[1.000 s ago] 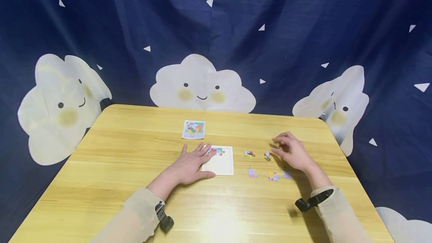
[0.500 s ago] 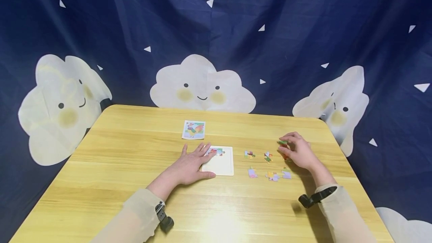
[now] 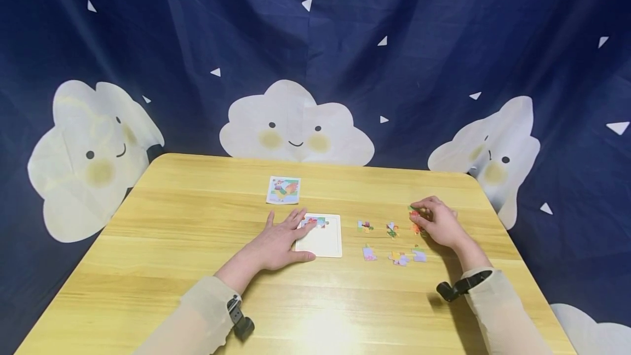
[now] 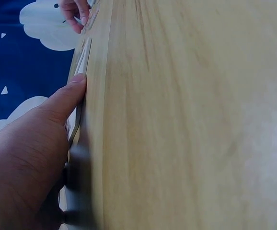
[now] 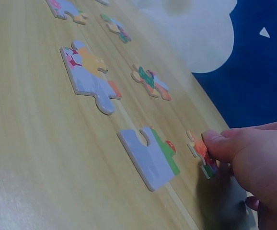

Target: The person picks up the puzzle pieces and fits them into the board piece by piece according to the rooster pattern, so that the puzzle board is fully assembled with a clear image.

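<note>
From my end, the right hand (image 3: 436, 224) has a narrow grip, thumb and finger pinching an orange piece (image 5: 199, 147) at the right end of the upper row. The fingertips opposite the thumb are hidden in the right wrist view, and I cannot tell whether the piece lies flat or sits slightly raised. The left hand (image 3: 280, 242) spreads wide over the left side of the tray (image 3: 320, 245), covering part of the joined pieces (image 3: 321, 221) along the far edge. The left wrist view gives me the tray only edge-on, with the right hand cut off at the top. Near the orange piece, on the person's side, lies a lilac-and-green piece (image 5: 148, 153); more loose pieces (image 5: 89, 79) lie between it and the tray. A picture card (image 3: 283, 189) rests on the counter (image 3: 296, 300) beyond the tray, and a blue curtain (image 3: 345, 43) hangs behind.
</note>
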A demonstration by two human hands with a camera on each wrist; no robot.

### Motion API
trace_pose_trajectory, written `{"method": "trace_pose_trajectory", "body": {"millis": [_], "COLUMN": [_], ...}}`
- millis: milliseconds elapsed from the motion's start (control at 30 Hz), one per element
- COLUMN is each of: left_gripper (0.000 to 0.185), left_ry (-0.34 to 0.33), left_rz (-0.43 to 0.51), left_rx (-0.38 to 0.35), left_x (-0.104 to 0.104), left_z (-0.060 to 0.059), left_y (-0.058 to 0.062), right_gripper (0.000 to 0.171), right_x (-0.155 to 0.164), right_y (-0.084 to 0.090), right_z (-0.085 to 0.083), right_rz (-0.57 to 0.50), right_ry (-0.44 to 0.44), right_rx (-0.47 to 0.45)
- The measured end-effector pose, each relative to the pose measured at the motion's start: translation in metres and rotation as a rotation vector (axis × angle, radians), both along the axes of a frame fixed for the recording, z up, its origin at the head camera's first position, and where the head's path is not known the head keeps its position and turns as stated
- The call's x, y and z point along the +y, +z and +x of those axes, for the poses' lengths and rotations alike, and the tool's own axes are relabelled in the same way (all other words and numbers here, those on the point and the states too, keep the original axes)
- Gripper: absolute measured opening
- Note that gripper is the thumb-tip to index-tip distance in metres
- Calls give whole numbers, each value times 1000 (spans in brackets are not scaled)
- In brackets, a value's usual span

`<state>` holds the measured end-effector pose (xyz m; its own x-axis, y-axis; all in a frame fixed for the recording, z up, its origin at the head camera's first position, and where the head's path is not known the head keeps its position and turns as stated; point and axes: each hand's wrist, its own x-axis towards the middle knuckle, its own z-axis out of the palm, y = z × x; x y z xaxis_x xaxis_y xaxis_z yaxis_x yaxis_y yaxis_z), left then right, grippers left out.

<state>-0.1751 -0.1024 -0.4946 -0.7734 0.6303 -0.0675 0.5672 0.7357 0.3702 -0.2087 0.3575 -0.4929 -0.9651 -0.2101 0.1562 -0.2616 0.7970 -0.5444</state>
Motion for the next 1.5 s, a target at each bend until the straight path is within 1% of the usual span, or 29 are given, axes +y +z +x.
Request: {"method": "trace_pose_trajectory", "body": {"millis": [167,267,533,667,767,1033,1133,1333,1500], "left_gripper": [88,88,89,89,89,89,89,90,89], "left_ry": [-1,1,2,2,5,1,5,10,8], "left_rz": [0,-1,-11,-16,-17,-18,-25,-35,-25], "left_rx": [4,4,3,10,11,15,12,7,8], "left_x": [0,0,1,1,2,1,1,2,1], "left_z": [0,0,0,-1,-1,-1,-1,-2,0], "left_y": [0,0,2,2,1,2,2,0,0], "right_gripper": [34,34,35,37,38,40,41,40,41], "right_x": [0,0,1,2,3,5,4,2,-6], "right_y": [-1,-1,-3,-3,-1,6,7,6,7], "right_z": [-1,-1,0,2,4,5,6,9,10], "right_rz": [-17,-33,-31,-65,-65,-9,-5,-10,-33], "right_ry": [-13,-19,-32,-24,-26,37,49,40,58], "right_rx": [-12,-4,81,56,33,-5,-16,-10,3]}}
